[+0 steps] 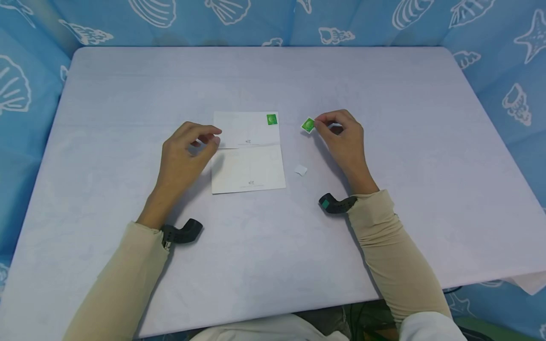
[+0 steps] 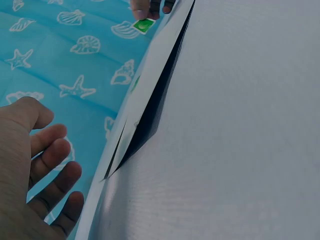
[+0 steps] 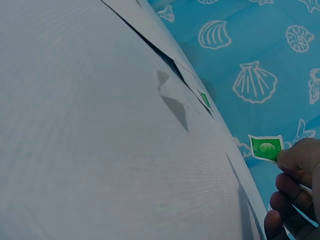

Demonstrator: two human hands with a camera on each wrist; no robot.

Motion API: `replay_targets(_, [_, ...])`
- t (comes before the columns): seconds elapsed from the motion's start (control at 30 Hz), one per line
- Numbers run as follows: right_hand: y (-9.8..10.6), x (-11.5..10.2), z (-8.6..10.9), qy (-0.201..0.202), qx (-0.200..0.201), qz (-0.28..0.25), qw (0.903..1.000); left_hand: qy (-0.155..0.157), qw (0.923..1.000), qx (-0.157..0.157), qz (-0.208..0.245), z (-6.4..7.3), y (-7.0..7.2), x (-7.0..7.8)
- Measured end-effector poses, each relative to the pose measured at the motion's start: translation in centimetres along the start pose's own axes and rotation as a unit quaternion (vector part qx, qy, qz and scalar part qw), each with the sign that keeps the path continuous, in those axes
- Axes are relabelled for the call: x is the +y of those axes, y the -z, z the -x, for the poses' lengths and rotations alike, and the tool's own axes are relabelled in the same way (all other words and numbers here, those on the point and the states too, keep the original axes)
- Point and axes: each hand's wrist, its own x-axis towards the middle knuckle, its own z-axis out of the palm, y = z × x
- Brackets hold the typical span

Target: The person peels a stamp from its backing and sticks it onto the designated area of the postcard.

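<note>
Between the thumb and index finger of my right hand [image 1: 346,135] is a small green postage stamp [image 1: 308,125] with a white border, held by one corner; the right wrist view shows the stamp [image 3: 266,148] raised in front of the blue cloth. My left hand [image 1: 184,150] hovers at the left edge of the cards, fingers loosely bent, thumb and index apart, holding nothing. Two white postcards lie one above the other: the far postcard [image 1: 239,128] carries a green stamp [image 1: 271,119] in its top right corner, while the near postcard [image 1: 245,168] bears only small print.
A small curled scrap of white paper [image 1: 300,170] lies just right of the near card. Everything rests on a table with a white cloth [image 1: 256,265]. Blue fabric with white shell drawings [image 1: 367,23] hangs around the table's far side and both ends.
</note>
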Motion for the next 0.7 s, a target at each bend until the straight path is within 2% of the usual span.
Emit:
replay_targets(0.2, [0.0, -0.7, 0.2, -0.012, -0.014, -0.012, 0.9998, 0.011, 0.9999, 0.002, -0.005, 0.1, 0.0, 0.6])
replay_targets(0.5, [0.5, -4.6, 1.4, -0.018, -0.024, -0.022, 0.9993, 0.02, 0.9996, 0.005, 0.022, 0.3, 0.5, 4.6])
replay_targets(0.7, [0.5, -5.2, 1.6, -0.018, -0.035, -0.045, 0.9982, 0.018, 0.9995, 0.005, 0.026, 0.5, 0.6, 5.5])
